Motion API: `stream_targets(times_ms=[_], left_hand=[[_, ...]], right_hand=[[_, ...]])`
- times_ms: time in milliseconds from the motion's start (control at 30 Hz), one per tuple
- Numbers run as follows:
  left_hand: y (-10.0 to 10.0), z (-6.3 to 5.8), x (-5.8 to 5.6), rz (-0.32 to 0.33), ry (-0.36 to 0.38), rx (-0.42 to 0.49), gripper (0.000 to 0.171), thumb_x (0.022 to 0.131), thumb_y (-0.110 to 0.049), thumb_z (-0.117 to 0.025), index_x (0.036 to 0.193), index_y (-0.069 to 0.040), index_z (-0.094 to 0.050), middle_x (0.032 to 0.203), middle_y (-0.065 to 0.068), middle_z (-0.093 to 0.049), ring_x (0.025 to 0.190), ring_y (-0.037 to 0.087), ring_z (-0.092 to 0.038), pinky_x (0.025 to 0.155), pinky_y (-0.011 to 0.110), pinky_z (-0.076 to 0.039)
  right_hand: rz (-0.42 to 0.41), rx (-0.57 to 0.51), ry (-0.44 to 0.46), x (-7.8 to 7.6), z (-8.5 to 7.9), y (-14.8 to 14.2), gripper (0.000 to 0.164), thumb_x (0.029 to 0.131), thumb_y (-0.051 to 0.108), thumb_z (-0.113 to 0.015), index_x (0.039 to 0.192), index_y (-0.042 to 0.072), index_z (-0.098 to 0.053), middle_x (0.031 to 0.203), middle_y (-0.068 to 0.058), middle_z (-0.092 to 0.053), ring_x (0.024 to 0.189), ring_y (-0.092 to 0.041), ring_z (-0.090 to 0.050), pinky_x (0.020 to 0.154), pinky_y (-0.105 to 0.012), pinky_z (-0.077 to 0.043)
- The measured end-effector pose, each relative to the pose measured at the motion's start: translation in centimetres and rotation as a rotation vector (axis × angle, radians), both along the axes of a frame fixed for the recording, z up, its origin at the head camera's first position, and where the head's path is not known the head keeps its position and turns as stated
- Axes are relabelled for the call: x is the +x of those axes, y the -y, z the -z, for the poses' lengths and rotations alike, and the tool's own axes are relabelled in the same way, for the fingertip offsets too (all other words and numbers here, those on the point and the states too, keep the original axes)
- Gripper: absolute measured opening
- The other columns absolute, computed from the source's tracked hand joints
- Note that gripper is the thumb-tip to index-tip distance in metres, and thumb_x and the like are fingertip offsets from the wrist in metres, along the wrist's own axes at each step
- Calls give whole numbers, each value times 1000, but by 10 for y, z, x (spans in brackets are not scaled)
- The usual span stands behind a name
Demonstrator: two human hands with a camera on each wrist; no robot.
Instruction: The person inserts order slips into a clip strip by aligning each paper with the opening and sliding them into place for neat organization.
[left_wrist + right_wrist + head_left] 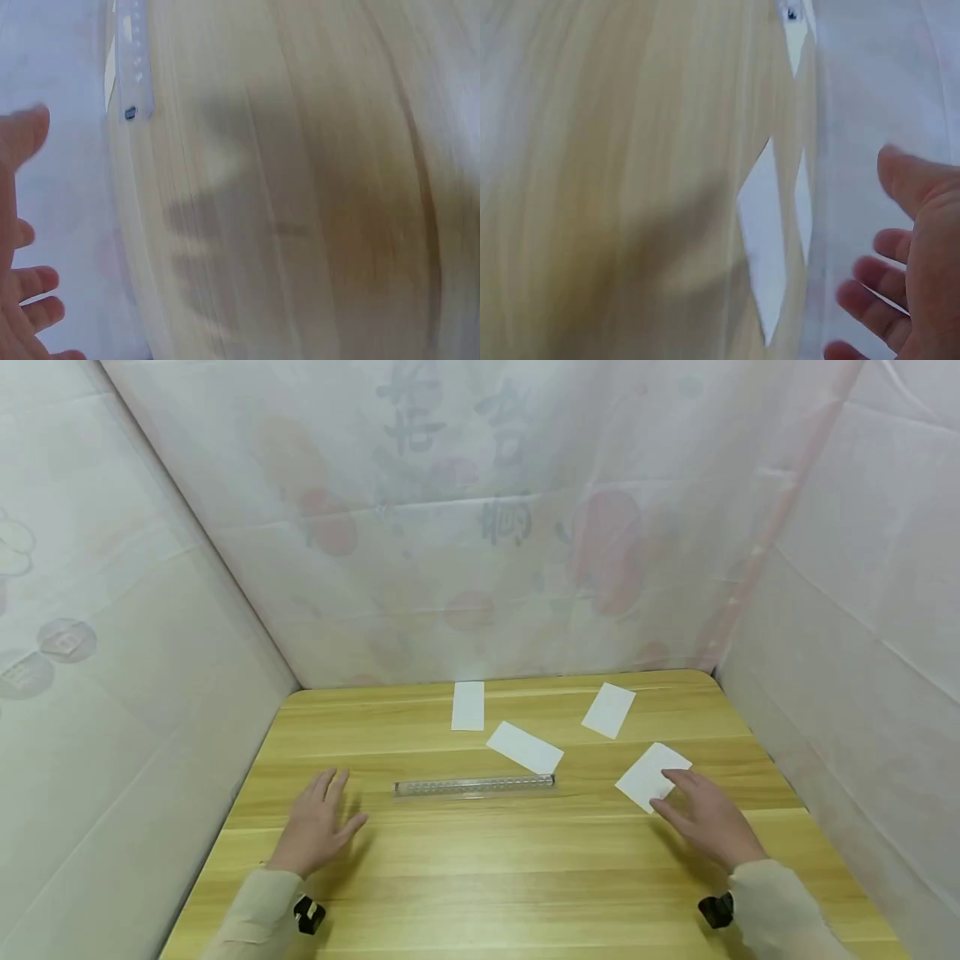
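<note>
My left hand (313, 827) hovers over the left part of the table, fingers loosely spread, holding nothing. Over on the right, my right hand (705, 814) hangs above the table with relaxed fingers; in the head view its fingertips overlap the nearest white paper card (647, 777). Between the hands lies a long clear plastic strip (474, 787) with a row of round marks, set crosswise on the wood. Just behind it a white paper slip (525, 747) lies slanted, its near corner at the strip's right end. The left wrist view shows the strip's end (132, 97) beyond the thumb.
Two more white paper pieces lie farther back, one upright slip (468, 706) near the back edge and one tilted card (609, 710) to the right. The wooden table (480, 877) is enclosed by pale printed curtains (465, 568) at the back and both sides.
</note>
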State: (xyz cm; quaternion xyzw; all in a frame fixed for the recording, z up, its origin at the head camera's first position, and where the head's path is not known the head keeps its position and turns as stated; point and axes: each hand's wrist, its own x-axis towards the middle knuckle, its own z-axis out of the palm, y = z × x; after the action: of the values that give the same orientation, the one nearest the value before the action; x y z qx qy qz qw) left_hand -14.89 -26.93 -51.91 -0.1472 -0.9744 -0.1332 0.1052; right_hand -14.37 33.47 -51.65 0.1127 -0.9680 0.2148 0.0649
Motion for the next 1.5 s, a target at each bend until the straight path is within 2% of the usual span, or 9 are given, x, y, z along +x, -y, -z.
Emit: stream_targets(times_ms=[133,233,433,533,700,833,1033,1267,1500], left_hand=[[-8,1,1,9,29,42,66,92,-37,-65,140,3,-44,136,25,-46,123,42,-45,99,57,-38],[-14,-1,-1,-20,86,96,59,93,-33,-64,137,3,-48,130,23,-52,117,40,-51,95,56,-42],[-30,-6,-14,-107,244,275,53,97,-33,-57,135,4,-49,121,21,-59,106,36,-59,87,51,-48],[-37,-4,-23,-131,279,314,51,98,-33,-55,133,5,-51,112,16,-63,97,29,-63,80,46,-52],[-49,0,-36,-185,322,369,47,99,-30,-54,128,7,-56,100,13,-67,86,24,-64,76,44,-53],[-59,2,-42,-256,359,424,46,99,-32,-53,122,7,-60,103,18,-67,89,28,-64,76,44,-53],[-70,7,-46,-309,376,459,40,99,-31,-53,108,5,-67,97,17,-68,79,25,-63,67,39,-52],[-77,13,-49,-346,350,495,32,98,-26,-55,97,2,-70,84,11,-67,69,20,-59,60,35,-49],[-90,17,-45,-334,318,500,23,96,-20,-59,91,0,-69,78,8,-64,64,18,-55,56,32,-46]], right_hand=[[-11,-12,21,-1,-3,20,54,96,43,-57,130,1,-56,126,-20,-58,111,-39,-55,89,-57,-43],[-28,-15,30,-7,-6,37,46,96,37,-60,126,3,-61,120,-14,-63,99,-31,-62,80,-50,-50],[-71,-55,124,-25,-6,74,38,95,29,-62,123,4,-63,110,-8,-67,90,-21,-63,75,-42,-52],[-75,-75,182,-33,-1,90,38,95,29,-62,124,4,-63,107,-6,-67,89,-18,-63,74,-40,-53],[-41,-144,223,-46,12,110,35,95,28,-62,120,4,-66,98,-1,-67,86,-16,-62,74,-39,-52],[40,-228,254,-53,22,120,33,94,31,-62,115,6,-68,98,-2,-67,89,-18,-62,79,-42,-51],[141,-300,299,-60,29,136,31,94,38,-61,107,12,-71,99,-2,-67,90,-19,-62,80,-42,-50],[139,-285,287,-65,27,151,24,95,36,-60,100,15,-71,91,1,-66,79,-16,-57,74,-39,-49],[176,-282,262,-55,25,141,26,96,34,-59,105,12,-71,97,-4,-67,85,-20,-61,77,-43,-50]])
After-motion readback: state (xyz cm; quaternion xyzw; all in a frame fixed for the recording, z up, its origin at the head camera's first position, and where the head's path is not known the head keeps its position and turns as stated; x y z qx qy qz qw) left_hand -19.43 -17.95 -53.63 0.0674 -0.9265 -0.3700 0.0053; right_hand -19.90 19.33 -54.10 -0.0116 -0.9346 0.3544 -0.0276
